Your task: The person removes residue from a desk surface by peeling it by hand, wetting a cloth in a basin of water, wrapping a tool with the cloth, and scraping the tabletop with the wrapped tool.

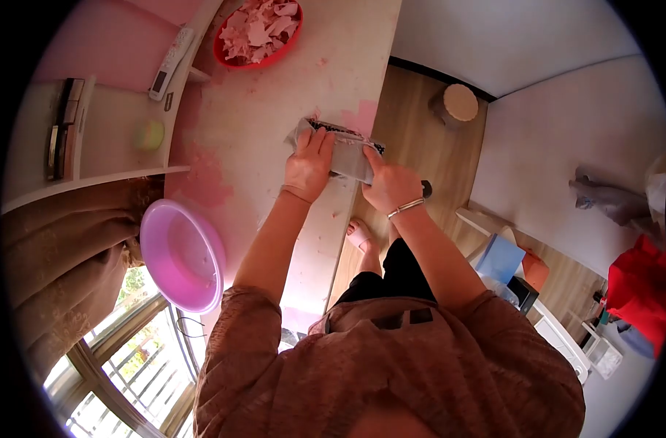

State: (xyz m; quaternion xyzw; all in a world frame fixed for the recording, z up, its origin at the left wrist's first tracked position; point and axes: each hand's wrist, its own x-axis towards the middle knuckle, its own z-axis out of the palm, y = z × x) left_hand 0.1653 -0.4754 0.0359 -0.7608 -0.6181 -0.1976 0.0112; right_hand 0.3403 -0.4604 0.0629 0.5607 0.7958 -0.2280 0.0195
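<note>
A wide grey blade, seemingly a cleaver (351,162), lies over the right edge of the pale tabletop (267,109). My right hand (393,188) is closed on its near end, index finger stretched along the blade. A black knob, perhaps the handle's end, shows beside my wrist. My left hand (309,166) grips the other end, fingers pressed over a grey cloth (298,134) there. A dark speckled strip runs along the blade's far edge. Just beyond it a pink patch (361,117) of surface film clings to the tabletop.
Pink scraps (260,33) fill a red basin (220,55) at the table's far end. A purple basin (152,241) stands left of my arm. Another pink patch (205,175) lies by the shelf (121,175). A round stool (460,103) stands on the floor to the right.
</note>
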